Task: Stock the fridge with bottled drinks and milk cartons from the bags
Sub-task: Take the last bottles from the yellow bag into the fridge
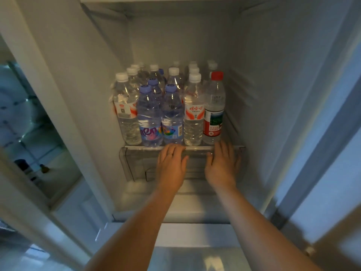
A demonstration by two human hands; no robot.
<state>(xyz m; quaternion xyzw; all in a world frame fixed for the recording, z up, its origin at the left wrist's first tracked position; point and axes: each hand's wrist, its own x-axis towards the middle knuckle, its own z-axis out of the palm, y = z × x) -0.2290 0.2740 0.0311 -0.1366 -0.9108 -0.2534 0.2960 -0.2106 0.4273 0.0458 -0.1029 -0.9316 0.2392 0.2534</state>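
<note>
Several water bottles stand packed on a fridge shelf [136,147]. The front row holds a white-capped bottle [127,110], two purple-capped bottles [149,116] [172,114], another white-capped bottle [193,110] and a red-capped bottle [214,108]. My left hand [172,165] and my right hand [222,163] reach to the shelf's front edge, just below the bottles, above a clear drawer [129,165]. The fingers of both lie over the edge; neither holds a bottle. No milk cartons or bags are in view.
The fridge's white walls close in on both sides, with an upper shelf [175,0] high above the bottles. An open door [322,153] stands to the right. At left a second compartment [29,124] shows glass shelves and dark items.
</note>
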